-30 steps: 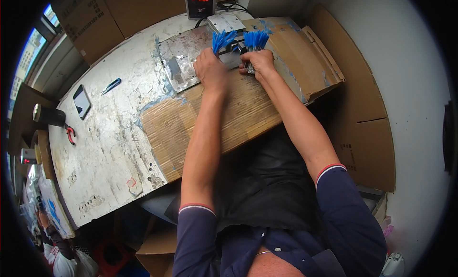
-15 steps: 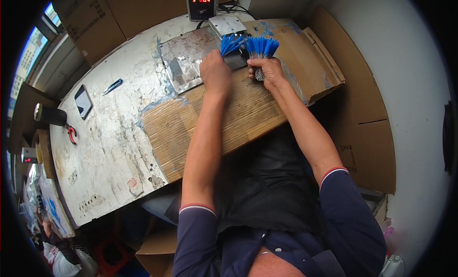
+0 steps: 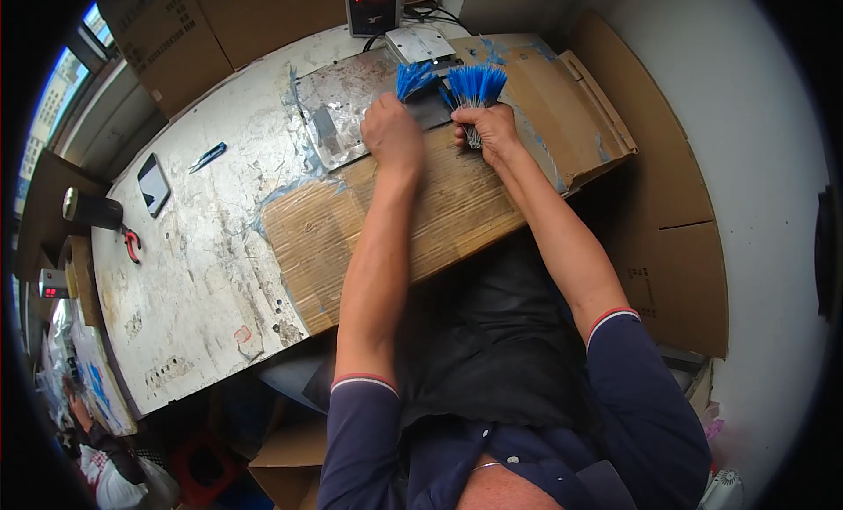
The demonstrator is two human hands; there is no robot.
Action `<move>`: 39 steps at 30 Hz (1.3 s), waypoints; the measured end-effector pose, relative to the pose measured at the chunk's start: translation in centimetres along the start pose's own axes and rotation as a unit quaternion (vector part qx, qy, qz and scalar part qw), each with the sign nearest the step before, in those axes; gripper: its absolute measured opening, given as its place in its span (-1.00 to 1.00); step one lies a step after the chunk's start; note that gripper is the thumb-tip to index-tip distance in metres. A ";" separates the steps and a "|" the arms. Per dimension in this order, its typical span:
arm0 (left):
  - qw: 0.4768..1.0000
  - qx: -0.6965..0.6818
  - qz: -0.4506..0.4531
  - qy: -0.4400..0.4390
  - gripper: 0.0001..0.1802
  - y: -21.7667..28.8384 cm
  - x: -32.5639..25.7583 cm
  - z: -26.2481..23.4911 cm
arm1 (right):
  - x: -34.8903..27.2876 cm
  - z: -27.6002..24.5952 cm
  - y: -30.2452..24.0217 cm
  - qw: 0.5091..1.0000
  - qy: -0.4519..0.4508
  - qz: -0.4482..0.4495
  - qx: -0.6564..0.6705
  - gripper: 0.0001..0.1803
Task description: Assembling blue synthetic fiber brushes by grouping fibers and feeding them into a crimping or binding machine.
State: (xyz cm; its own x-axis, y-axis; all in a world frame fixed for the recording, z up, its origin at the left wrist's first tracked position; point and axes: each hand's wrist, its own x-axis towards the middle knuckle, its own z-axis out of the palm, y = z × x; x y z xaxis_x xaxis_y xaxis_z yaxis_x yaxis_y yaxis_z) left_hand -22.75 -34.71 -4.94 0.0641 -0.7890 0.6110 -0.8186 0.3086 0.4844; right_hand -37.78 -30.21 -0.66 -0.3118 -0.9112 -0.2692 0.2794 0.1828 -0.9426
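Note:
My right hand (image 3: pixel 488 130) is closed round a thick bundle of thin blue-tipped wire pieces (image 3: pixel 477 86), blue ends up and pale wire stems showing below the fingers. To its left, my left hand (image 3: pixel 391 134) is closed on a smaller bunch of the same blue-tipped pieces (image 3: pixel 411 79), which fans out past the fingers. Its fingertips are mostly hidden behind the back of the hand. Both hands are above the near side of a small white metal box (image 3: pixel 420 44) and the worn metal plate (image 3: pixel 342 93).
A box with a red-digit display (image 3: pixel 373 7) stands at the back. Flattened cardboard (image 3: pixel 316 238) covers the near table edge, with a cardboard box (image 3: pixel 562 97) at right. On the left lie a phone (image 3: pixel 153 187), a blue cutter (image 3: pixel 208 157), red-handled pliers (image 3: pixel 132 245) and a dark cup (image 3: pixel 94 209).
My left hand and its bunch have shifted slightly left and up. The right-hand bundle has moved a little left. The red digits on the display have changed.

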 end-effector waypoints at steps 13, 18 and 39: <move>0.994 -0.070 -0.046 0.066 -0.92 -0.4 0.3 -0.2 | 0.3 1.7 0.7 0.997 0.067 -0.043 -0.001 -0.91; 0.994 -0.074 -0.047 0.061 -0.92 -0.4 0.3 -0.1 | 0.4 2.0 0.6 0.996 0.075 -0.043 -0.005 -0.91; 0.996 -0.080 0.014 -0.045 -0.88 0.2 0.2 -0.4 | -0.2 -0.3 0.0 0.999 0.018 0.008 0.040 -0.91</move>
State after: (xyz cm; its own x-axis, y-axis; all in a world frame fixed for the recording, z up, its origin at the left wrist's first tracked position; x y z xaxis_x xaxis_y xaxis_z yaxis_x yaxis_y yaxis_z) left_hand -22.71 -34.57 -4.48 -0.0141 -0.8212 0.5704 -0.7171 0.4058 0.5666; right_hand -37.96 -29.92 -0.62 -0.3397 -0.8942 -0.2917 0.3555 0.1651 -0.9200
